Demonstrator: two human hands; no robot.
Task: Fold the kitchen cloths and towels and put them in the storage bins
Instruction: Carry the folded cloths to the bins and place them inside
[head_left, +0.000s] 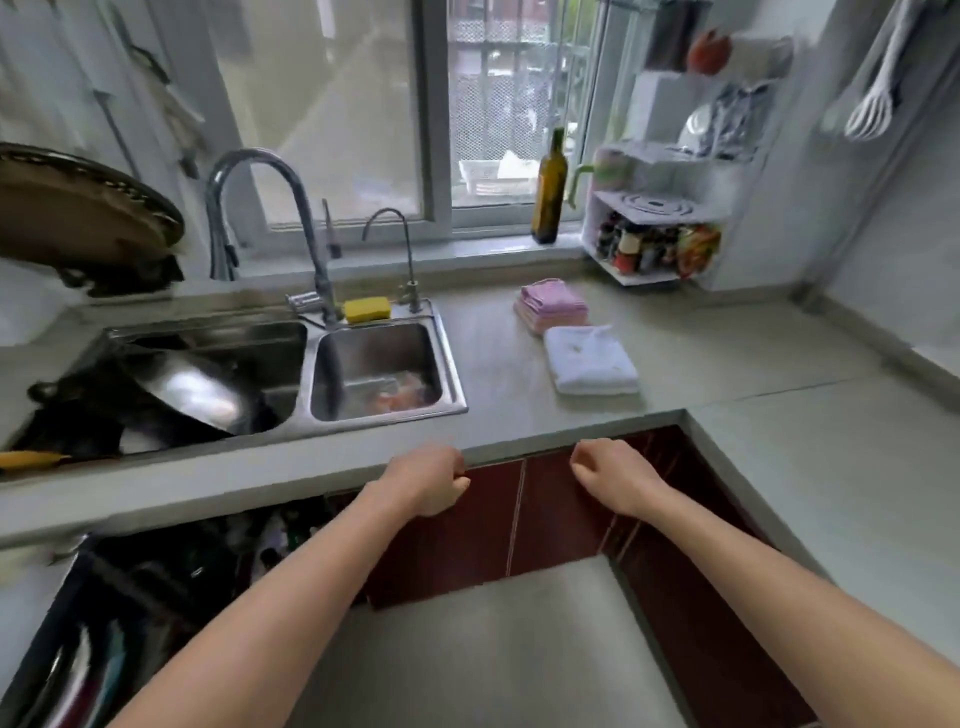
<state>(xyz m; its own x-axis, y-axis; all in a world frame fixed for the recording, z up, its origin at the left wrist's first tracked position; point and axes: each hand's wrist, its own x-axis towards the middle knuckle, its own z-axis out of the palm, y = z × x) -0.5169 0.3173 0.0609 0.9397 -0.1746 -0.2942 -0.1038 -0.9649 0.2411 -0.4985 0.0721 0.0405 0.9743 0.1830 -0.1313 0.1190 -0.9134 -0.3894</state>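
A folded pink cloth stack (551, 305) lies on the grey counter (727, 364) right of the sink. A folded white towel (591, 360) lies just in front of it, touching its near edge. My left hand (428, 480) hangs below the counter's front edge with loosely curled fingers and holds nothing. My right hand (613, 475) is level with it, in front of the dark red cabinet doors (550, 519), fingers also loosely curled and empty. Both hands are well short of the cloths. No storage bin is in view.
A double steel sink (384, 374) sits left of the cloths, with a wok (192, 389) in its left basin and a yellow sponge (367, 309) behind. An open drawer (130, 597) of utensils juts out lower left. A bottle (549, 192) and spice rack (654, 244) stand by the window.
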